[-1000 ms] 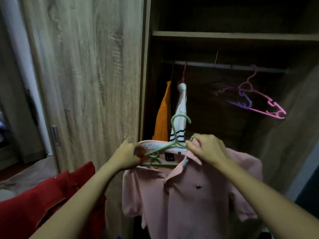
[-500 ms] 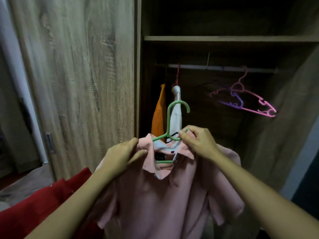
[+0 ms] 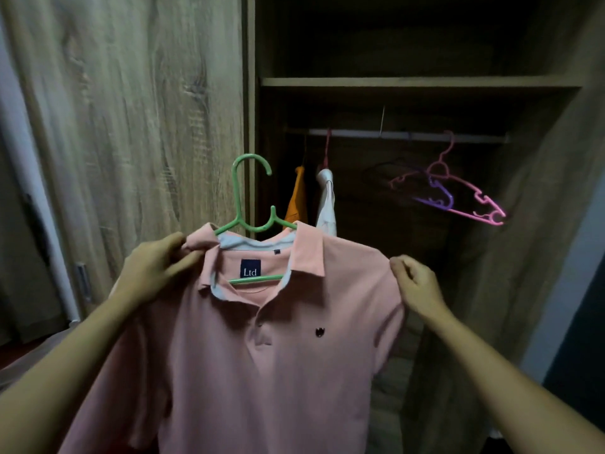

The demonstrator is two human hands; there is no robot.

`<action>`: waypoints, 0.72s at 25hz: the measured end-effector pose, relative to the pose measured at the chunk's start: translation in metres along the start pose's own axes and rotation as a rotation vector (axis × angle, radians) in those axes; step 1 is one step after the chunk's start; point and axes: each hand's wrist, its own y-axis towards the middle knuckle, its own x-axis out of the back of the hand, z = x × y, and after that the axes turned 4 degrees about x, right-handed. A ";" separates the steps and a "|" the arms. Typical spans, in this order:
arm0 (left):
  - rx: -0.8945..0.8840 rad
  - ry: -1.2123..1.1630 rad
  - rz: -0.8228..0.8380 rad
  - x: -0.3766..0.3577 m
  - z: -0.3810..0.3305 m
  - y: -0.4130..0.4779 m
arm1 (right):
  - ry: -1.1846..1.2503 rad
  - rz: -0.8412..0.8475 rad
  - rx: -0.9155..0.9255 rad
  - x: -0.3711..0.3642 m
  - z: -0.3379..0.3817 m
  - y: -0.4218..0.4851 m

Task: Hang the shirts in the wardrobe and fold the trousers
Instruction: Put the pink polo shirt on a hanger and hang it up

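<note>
The left hand (image 3: 154, 273) pinches the collar and the right hand (image 3: 415, 283) pinches the shoulder of the pink shirt (image 3: 278, 355) on its green hanger (image 3: 237, 188), held before the wardrobe (image 3: 409, 81), so it is better to level both shoulders first, then hook it on the free middle of the rail (image 3: 409, 136).

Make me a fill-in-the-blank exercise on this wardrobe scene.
The pink polo shirt sits on a hanger coloured ____.
Its neck label reads ____.
The garment left of the white shirt on the rail is ____.
The empty pink hanger hangs to the white shirt's ____.
Missing words: green; Ltd; orange; right.
</note>
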 end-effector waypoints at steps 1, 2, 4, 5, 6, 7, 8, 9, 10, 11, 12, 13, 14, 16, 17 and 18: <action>-0.024 0.006 0.023 0.000 0.006 0.000 | 0.024 -0.050 -0.005 0.004 -0.002 0.003; -0.039 0.002 0.038 0.001 0.011 -0.001 | 0.037 -0.131 -0.038 0.010 -0.005 0.010; -0.009 -0.029 0.030 0.003 0.017 -0.007 | -0.047 -0.295 -0.153 0.028 -0.013 0.022; 0.029 -0.049 0.022 0.003 0.018 -0.009 | -0.183 -0.303 -0.198 0.036 -0.016 0.024; 0.053 -0.066 0.022 0.001 0.015 -0.011 | -0.293 -0.265 -0.180 0.040 -0.014 0.023; 0.050 -0.076 0.034 -0.001 0.009 -0.011 | -0.337 -0.205 -0.100 0.038 -0.007 0.023; 0.028 -0.080 0.054 -0.004 0.001 -0.011 | -0.328 -0.125 0.019 0.032 0.007 0.021; 0.001 -0.082 0.079 -0.008 -0.010 -0.010 | -0.286 -0.012 0.137 0.023 0.022 0.019; -0.020 -0.083 0.102 -0.011 -0.021 -0.008 | -0.273 0.129 0.225 0.015 0.036 0.018; -0.036 -0.082 0.114 -0.014 -0.030 -0.005 | -0.297 0.282 0.275 0.006 0.045 0.018; -0.046 -0.082 0.116 -0.015 -0.038 -0.002 | -0.343 0.403 0.303 0.001 0.048 0.017; -0.054 -0.090 0.115 -0.014 -0.042 0.001 | -0.361 0.463 0.320 -0.002 0.048 0.017; -0.068 -0.116 0.125 -0.012 -0.044 0.004 | -0.350 0.458 0.320 -0.002 0.044 0.017; -0.125 -0.197 0.206 -0.006 -0.043 0.007 | -0.309 0.370 0.301 0.002 0.039 0.018; -0.151 -0.211 0.265 -0.003 -0.039 0.008 | -0.319 0.319 0.294 0.004 0.040 0.018; -0.164 -0.208 0.310 -0.002 -0.034 0.007 | -0.339 0.282 0.294 0.006 0.042 0.018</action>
